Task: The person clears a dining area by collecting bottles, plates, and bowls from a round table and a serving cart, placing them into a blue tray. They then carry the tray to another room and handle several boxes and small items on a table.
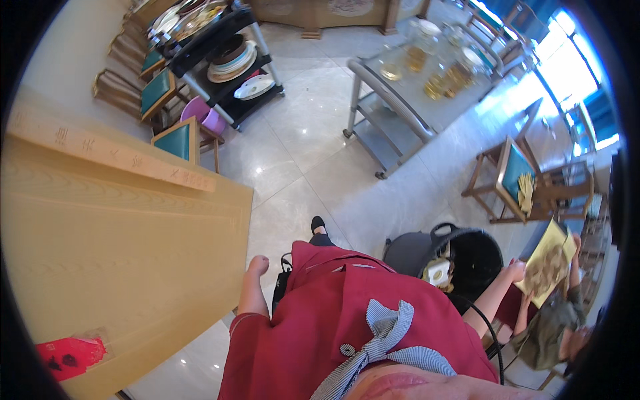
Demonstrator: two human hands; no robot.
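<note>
My left hand [259,265] hangs at my side with its fingers curled, and nothing shows in it. It is between the edge of a wooden door [150,260] and my red tunic [320,300]. My right hand [515,271] reaches out past the rim of a large black bin [480,250], close to a yellow sheet or tray [552,237] with brownish patches. Whether my fingers grip the sheet, I cannot tell. Another person's hands [576,245] hold that sheet. A white piece [438,273] and scraps lie inside the bin.
A grey trolley [390,95] carries glass jugs [435,85] of amber liquid. Stacked dishes [232,62] fill a black cart [215,90] at upper left. Yellow gloves [525,192] lie on a green-seated chair [515,165]. Another chair [175,140] and a purple bucket [205,115] stand left.
</note>
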